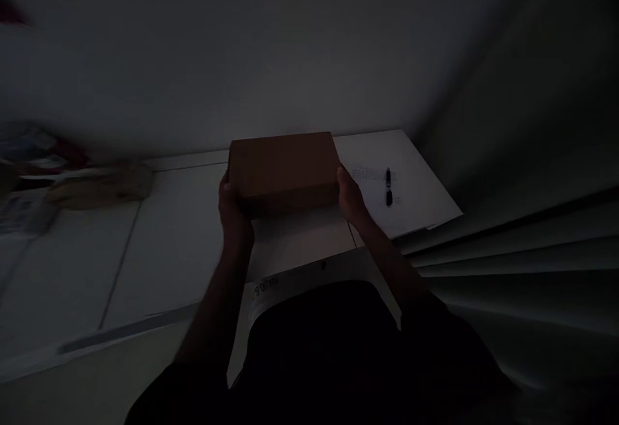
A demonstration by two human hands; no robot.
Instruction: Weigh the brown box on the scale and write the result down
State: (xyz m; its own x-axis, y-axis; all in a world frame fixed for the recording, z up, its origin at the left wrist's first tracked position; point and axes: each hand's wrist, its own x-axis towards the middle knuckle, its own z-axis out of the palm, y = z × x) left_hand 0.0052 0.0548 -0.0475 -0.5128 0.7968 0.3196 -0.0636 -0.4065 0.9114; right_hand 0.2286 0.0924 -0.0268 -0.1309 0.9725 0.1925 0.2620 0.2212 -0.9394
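In the dim head view, a closed brown cardboard box (285, 164) is held level over the white table (300, 244). My left hand (233, 215) grips its left side, the thumb at the near left corner. Against the right side presses my right hand (349, 194), its thumb near the top edge. The fingers beneath and behind the box are mostly hidden. Right of the box, a black pen (389, 186) lies on a sheet of paper (374, 196) with writing.
A brown bag-like item (101, 186) and blurred items lie on the table at the far left. A pale wall (290, 51) rises behind the table. Folded curtain-like fabric (522, 244) hangs at the right, beside the table's right edge.
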